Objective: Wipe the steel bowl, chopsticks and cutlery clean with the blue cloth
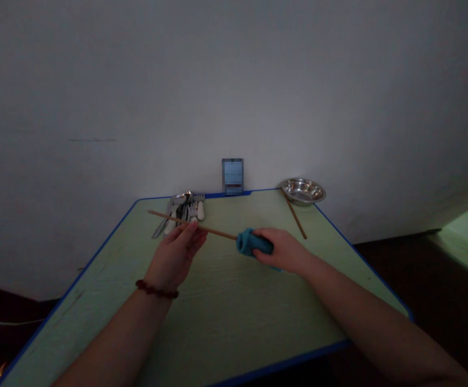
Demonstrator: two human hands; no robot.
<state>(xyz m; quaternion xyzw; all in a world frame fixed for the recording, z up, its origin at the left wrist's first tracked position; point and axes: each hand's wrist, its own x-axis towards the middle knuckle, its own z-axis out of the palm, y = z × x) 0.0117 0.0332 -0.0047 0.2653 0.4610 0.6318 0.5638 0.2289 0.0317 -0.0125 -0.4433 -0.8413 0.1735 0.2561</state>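
Now, left hand (173, 259): thumb and fingertips pinching a wooden chopstick (220, 233) near its middle; dark red beaded bracelet (157, 291) at the wrist.
Right hand (284, 249): fingers wrapped about a bunched blue cloth (245, 243); how hard they press, cannot tell.
Wooden chopstick: held above the green table (226, 322), slanting across from hand to hand; one end juts past the left fingertips, the other runs into the blue cloth, tip hidden.
Cutlery pile (185, 208): just beyond the left fingers; forks and white handles in it.
Second chopstick (296, 219): lying on the table, beyond the right fingers.
Metal bowl (303, 192): farther past the right fingers, near that stick's far end.
Screen (233, 177): upright by the wall, beyond the gap between both hands' fingers; display blurred.
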